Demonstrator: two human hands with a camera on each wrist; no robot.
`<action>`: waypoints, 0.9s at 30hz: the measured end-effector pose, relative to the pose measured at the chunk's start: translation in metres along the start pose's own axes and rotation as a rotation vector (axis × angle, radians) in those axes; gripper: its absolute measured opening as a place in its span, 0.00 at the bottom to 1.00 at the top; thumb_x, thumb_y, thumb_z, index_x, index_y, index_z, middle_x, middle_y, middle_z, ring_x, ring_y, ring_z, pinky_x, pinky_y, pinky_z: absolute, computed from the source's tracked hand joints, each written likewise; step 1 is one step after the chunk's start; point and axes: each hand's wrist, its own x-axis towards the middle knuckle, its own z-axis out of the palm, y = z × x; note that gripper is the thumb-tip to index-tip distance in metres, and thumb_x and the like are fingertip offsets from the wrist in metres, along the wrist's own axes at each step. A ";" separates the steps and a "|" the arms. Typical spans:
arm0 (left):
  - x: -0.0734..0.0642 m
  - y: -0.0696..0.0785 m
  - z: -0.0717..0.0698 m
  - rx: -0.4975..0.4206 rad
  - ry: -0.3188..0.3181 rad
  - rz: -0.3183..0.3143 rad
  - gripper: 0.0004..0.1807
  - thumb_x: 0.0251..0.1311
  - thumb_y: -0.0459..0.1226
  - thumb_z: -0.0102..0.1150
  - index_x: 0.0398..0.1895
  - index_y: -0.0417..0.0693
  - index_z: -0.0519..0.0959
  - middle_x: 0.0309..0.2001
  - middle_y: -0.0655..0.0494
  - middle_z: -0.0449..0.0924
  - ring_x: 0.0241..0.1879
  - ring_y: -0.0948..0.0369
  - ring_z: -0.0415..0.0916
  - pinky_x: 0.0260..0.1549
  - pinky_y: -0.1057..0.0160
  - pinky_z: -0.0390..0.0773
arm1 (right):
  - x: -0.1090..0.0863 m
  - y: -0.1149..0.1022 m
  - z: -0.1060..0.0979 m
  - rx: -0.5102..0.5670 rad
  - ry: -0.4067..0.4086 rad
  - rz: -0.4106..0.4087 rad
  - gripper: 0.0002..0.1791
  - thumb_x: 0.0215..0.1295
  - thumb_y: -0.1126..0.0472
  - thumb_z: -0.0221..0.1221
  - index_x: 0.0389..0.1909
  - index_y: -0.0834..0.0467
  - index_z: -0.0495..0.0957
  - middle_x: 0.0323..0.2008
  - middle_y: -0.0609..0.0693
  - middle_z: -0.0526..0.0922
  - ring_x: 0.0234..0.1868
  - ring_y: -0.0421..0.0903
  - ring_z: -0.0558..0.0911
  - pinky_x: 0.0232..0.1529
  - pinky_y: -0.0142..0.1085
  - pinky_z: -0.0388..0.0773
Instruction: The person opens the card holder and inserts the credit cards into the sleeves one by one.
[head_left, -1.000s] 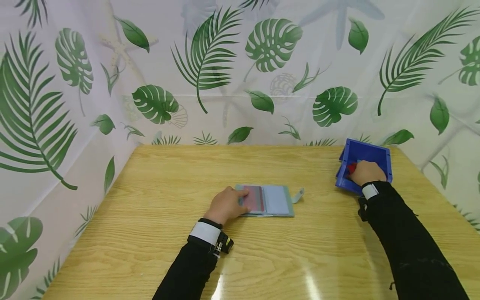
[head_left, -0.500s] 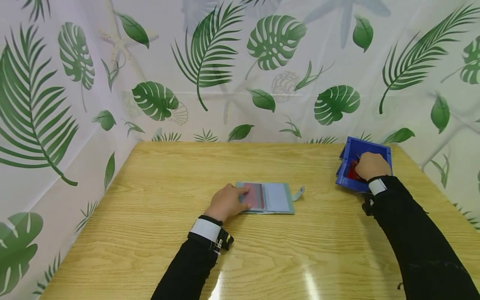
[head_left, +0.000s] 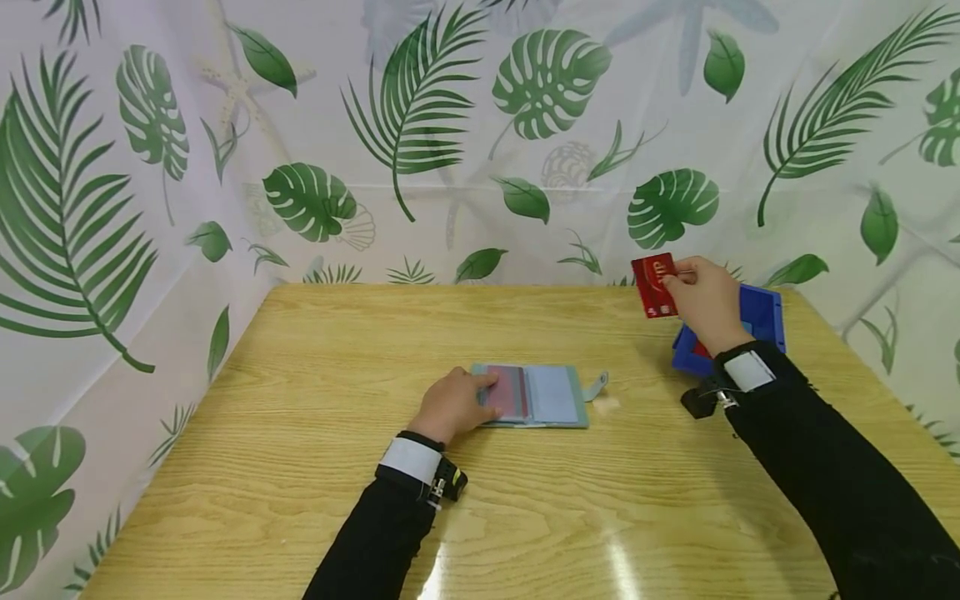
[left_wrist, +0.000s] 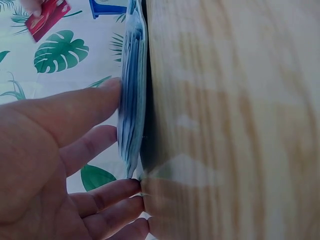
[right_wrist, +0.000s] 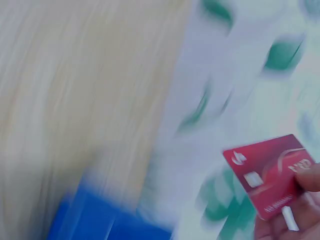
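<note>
A card holder (head_left: 551, 396) lies open on the table, its left side showing a pink card behind a clear sleeve and its clasp strap sticking out right. My left hand (head_left: 453, 404) rests at its left edge; thumb and forefinger press on the top sleeve. Edge-on in the left wrist view, the holder (left_wrist: 132, 95) shows a stack of sleeves, with the other fingers at its lower edge. My right hand (head_left: 708, 300) pinches a red plastic card (head_left: 654, 285) by its edge, raised in front of the blue bin. White markings show on this card (right_wrist: 270, 172) in the right wrist view.
The blue bin (head_left: 763, 312) stands at the table's back right corner, partly hidden by the right hand, with something red and light blue inside. A leaf-print cloth (head_left: 450, 125) hangs behind the wooden table (head_left: 337, 350) and along its sides.
My right hand has come up out of the blue bin and moved left, bringing the red card with it. My left hand stays on the card holder.
</note>
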 end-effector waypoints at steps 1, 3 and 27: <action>0.000 0.000 0.000 0.000 0.001 0.002 0.31 0.57 0.49 0.68 0.65 0.58 0.75 0.53 0.42 0.76 0.47 0.49 0.77 0.41 0.54 0.76 | -0.004 -0.008 0.005 0.047 -0.064 0.008 0.21 0.73 0.58 0.51 0.57 0.70 0.72 0.50 0.68 0.79 0.45 0.57 0.80 0.38 0.38 0.75; -0.001 0.001 0.000 -0.004 0.002 0.002 0.31 0.57 0.49 0.68 0.65 0.58 0.75 0.52 0.42 0.76 0.47 0.49 0.76 0.41 0.54 0.76 | -0.013 -0.022 0.017 0.154 -0.210 0.045 0.21 0.73 0.58 0.51 0.58 0.70 0.71 0.52 0.67 0.78 0.43 0.50 0.81 0.39 0.34 0.76; 0.000 -0.005 0.006 0.000 0.026 -0.002 0.32 0.56 0.50 0.69 0.65 0.59 0.75 0.51 0.44 0.76 0.46 0.52 0.76 0.39 0.57 0.75 | -0.071 -0.023 0.116 0.360 -0.674 0.190 0.22 0.68 0.69 0.56 0.58 0.77 0.66 0.47 0.68 0.79 0.37 0.47 0.84 0.36 0.40 0.83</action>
